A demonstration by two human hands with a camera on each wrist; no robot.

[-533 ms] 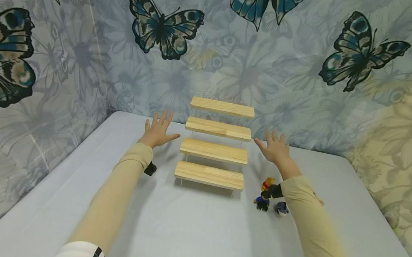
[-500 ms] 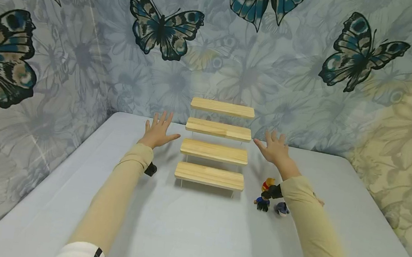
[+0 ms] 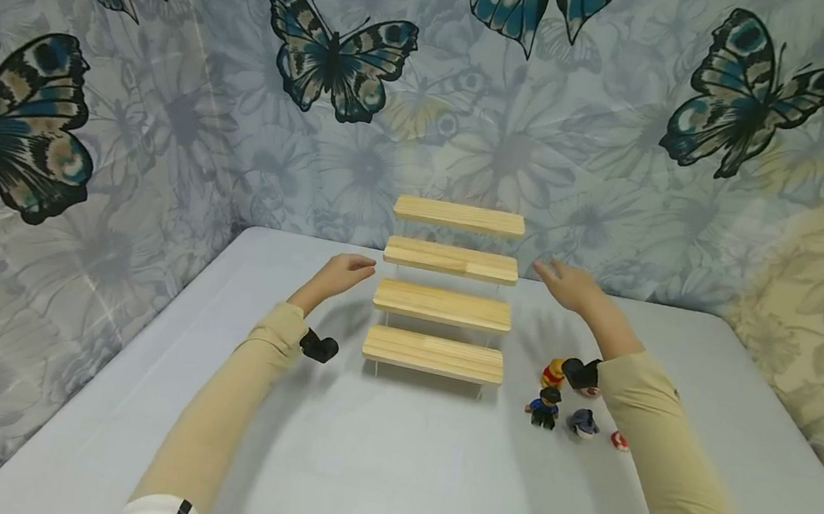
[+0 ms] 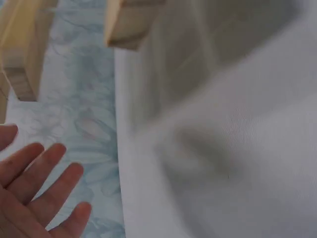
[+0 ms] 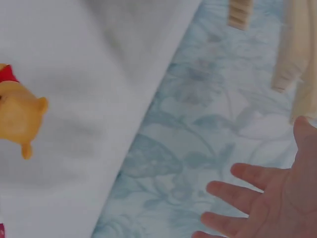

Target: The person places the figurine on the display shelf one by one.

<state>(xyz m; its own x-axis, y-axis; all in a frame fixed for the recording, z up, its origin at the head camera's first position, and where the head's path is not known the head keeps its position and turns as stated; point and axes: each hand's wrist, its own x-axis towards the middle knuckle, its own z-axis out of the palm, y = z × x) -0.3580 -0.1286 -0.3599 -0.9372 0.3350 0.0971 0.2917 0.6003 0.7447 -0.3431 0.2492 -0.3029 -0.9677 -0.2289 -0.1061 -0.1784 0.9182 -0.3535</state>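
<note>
Between my two hands stands a stepped rack of several pale wooden shelves (image 3: 440,306) on thin clear supports. My left hand (image 3: 338,274) hovers just left of the upper shelves, fingers pointing inward; in the left wrist view this hand (image 4: 39,193) has its fingers apart and holds nothing, below the shelf ends (image 4: 25,69). To the right of the rack is my right hand (image 3: 574,289), bare and empty. The right wrist view shows that hand (image 5: 267,203) with fingers extended and spread, the thumb near the shelf ends (image 5: 287,64).
Small toy figures stand right of the rack: a yellow bear in red (image 3: 553,375), one in blue with a black cap (image 3: 544,407), a grey-blue one (image 3: 583,423) and a red-and-white piece (image 3: 620,440). My right sleeve (image 3: 669,468) passes beside them. Butterfly-patterned walls border the white table (image 3: 389,472).
Both hands have turned from spread, forward-pointing fingers to pointing inward toward the rack. The head view has shifted slightly, and the red-and-white piece now shows beside my right sleeve.
</note>
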